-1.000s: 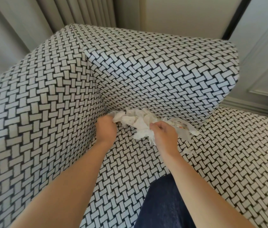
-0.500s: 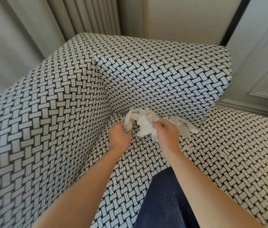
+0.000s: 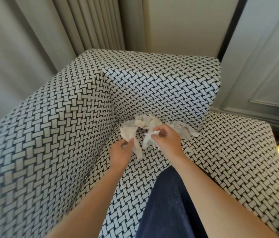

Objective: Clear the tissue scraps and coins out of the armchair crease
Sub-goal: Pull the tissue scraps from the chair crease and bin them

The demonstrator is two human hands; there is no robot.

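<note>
1. In the corner where the seat meets the back and the arm on the person's left, one heap of tissue scraps (image 3: 144, 121) lies along the crease of one armchair (image 3: 161, 86) covered in black-and-white basket-weave cloth. The pieces overlap, so I cannot count them exactly.
2. Two further pieces are lifted clear of the heap, one in each hand. At least one small bit (image 3: 189, 149) lies apart on the seat, to the right of the right wrist.
3. One long strip (image 3: 181, 128) runs out of the heap to the right. It carries faint printed marks that are too small to read. No other writing is legible.
4. The left hand (image 3: 120, 152) reaches in from the lower left with its back to the camera. Its thumb and fingertips pinch the lower edge of a crumpled piece (image 3: 128, 133) just above the seat.
5. The right hand (image 3: 167, 141) is just beside it, with the knuckles up and the fingers curled in. Thumb and forefinger grasp a frayed tuft (image 3: 148, 141) that hangs down between the two hands.
6. Both forearms are bare and stretched forward. One dark blue trouser leg (image 3: 169, 203) rests on the seat between them.
7. Behind the chair hang pale pleated curtains (image 3: 90, 23).
</note>
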